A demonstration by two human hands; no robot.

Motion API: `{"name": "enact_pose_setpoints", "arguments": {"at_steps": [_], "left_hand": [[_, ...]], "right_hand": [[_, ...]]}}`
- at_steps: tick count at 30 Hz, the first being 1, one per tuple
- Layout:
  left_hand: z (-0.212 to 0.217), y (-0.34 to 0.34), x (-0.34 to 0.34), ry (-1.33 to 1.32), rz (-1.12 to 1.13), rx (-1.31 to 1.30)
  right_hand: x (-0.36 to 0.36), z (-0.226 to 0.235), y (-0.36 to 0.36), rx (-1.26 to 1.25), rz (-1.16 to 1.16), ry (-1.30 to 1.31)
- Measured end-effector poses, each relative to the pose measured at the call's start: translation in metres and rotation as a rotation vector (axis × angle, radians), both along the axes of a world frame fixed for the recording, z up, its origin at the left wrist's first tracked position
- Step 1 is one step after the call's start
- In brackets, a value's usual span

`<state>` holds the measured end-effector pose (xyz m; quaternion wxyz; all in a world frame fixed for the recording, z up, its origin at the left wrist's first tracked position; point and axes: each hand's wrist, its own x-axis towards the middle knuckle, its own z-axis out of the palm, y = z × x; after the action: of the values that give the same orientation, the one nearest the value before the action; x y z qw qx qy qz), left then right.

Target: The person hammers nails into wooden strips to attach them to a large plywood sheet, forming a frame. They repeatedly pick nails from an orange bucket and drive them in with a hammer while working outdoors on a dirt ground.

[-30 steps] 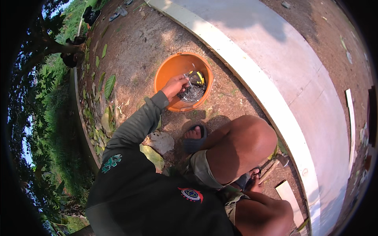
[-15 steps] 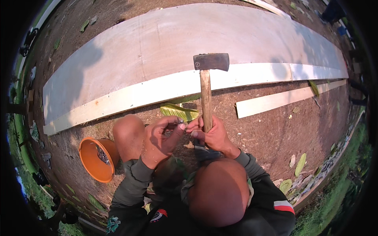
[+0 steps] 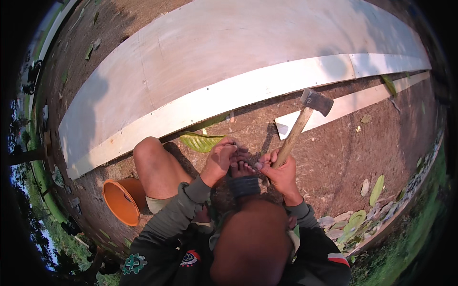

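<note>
My right hand (image 3: 282,175) is wrapped round the lower wooden handle of a hatchet (image 3: 297,129). The hatchet tilts up and to the right, its dark metal head over a loose narrow board (image 3: 334,112). At the same hand's fingertips, thumb and forefinger come together; a thin dark thing there is too small to name. To the left, my left hand (image 3: 220,161) has its fingers curled closed; what they hold, if anything, is hidden. It is above the ground beside my foot (image 3: 242,170), near a large yellow-green leaf (image 3: 202,141).
A long pale panel (image 3: 200,62) lies across the ground, with a white board strip (image 3: 186,110) along its near edge. Nail heads dot the strip. An orange bucket (image 3: 120,202) stands tilted beside my left knee (image 3: 160,162). Dry leaves (image 3: 377,190) lie at the right.
My hands have moved apart. The hatchet, upright before, has swung to the right and now tilts with its head over the loose board. The whole view has shifted.
</note>
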<state>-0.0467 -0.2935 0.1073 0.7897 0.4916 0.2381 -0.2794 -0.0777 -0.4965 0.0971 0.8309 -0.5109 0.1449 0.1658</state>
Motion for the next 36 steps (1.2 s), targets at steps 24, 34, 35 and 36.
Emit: {"name": "enact_pose_setpoints", "arguments": {"at_steps": [24, 34, 35, 36], "left_hand": [[-0.081, -0.06, 0.183, -0.849, -0.237, 0.883], [-0.095, -0.082, 0.221, -1.109, -0.278, 1.189], [-0.096, -0.083, 0.22, -1.128, -0.283, 1.202], [-0.097, -0.083, 0.22, -1.139, -0.28, 1.191]], "right_hand": [[0.031, -0.044, -0.041, -0.315, -0.224, 0.015], [0.031, -0.055, -0.046, -0.31, -0.233, 0.073], [0.031, -0.056, -0.046, -0.288, -0.223, 0.071], [0.031, -0.056, -0.047, -0.267, -0.213, 0.069]]}}
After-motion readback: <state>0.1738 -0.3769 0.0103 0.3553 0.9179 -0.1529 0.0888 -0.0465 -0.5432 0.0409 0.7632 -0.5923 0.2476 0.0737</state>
